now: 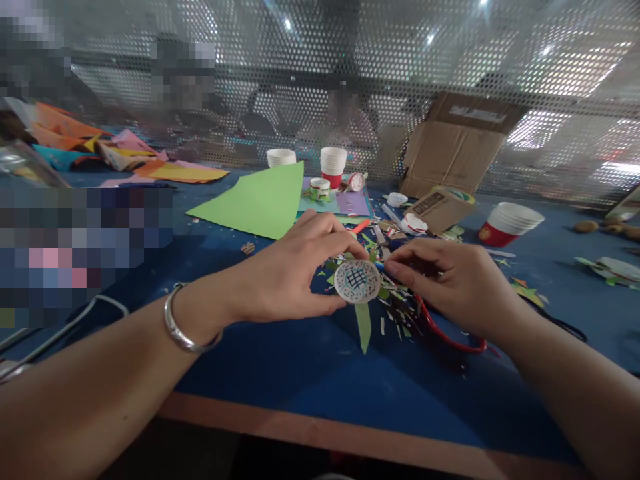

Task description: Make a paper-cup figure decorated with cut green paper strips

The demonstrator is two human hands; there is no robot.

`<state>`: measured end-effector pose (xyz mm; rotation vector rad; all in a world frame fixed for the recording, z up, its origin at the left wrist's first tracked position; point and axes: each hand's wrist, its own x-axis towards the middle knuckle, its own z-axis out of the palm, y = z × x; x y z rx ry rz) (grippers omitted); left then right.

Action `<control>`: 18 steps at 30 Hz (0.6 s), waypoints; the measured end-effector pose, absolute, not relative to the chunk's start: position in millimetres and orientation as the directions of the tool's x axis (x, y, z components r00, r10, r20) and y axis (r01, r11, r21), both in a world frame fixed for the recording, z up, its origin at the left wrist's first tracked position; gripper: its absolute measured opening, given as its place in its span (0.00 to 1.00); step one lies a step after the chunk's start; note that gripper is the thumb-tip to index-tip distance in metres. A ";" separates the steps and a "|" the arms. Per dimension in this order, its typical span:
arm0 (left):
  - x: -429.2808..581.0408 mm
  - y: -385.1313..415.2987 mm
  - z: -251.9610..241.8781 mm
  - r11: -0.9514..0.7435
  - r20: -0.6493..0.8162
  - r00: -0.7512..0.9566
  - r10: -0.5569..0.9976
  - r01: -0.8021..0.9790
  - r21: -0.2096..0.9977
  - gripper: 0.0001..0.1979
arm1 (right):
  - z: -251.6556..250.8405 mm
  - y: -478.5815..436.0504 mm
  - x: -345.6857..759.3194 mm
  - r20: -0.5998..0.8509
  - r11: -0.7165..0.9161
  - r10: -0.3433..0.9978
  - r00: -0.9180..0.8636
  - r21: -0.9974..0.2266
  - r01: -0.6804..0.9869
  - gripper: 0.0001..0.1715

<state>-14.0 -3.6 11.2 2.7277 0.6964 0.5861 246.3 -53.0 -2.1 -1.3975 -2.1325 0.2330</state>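
My left hand (295,267) grips a small round paper-cup bottom (357,281) by its edge, thumb below and fingers above. Dark grid lines and speckled marks are drawn on its pale face. A pointed green paper strip (364,327) shows just beneath it. At the disc's right side, my right hand (445,280) has its thumb and forefinger pinched together near some green and blue bits; what they hold, if anything, is too small to make out. Paper scraps (397,293) lie under and between both hands.
Green paper (255,203) lies beyond my left hand. Stacked paper cups (333,163) stand at the back, another stack (511,224) at right. A cardboard box (450,143) leans on the perforated metal screen (300,100). A red curved strip (450,340) lies by my right wrist.
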 end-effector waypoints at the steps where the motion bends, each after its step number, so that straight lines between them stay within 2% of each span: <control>1: -13.8 -3.0 11.1 -0.857 0.351 0.791 0.501 0.395 0.331 0.24 | -1.4 -53.8 245.0 0.357 0.437 0.888 -0.289 -0.460 0.773 0.12; 8: -11.5 -1.3 7.5 -0.877 0.506 0.721 0.474 0.441 0.193 0.23 | 2.6 -56.7 240.7 0.263 0.364 0.931 -0.253 -0.642 0.674 0.19; 12: -11.2 -3.7 8.2 -0.880 0.538 0.712 0.452 0.456 0.135 0.22 | 0.8 -56.7 239.2 0.254 0.364 0.931 -0.262 -0.668 0.649 0.18; 15: -10.3 -6.3 8.5 -0.879 0.528 0.716 0.456 0.457 0.139 0.24 | -0.6 -56.9 238.4 0.257 0.364 0.931 -0.258 -0.667 0.650 0.17; 18: -10.0 -7.7 7.5 -0.867 0.536 0.687 0.491 0.445 0.224 0.32 | -0.3 -56.9 238.3 0.237 0.332 0.943 -0.233 -0.681 0.653 0.19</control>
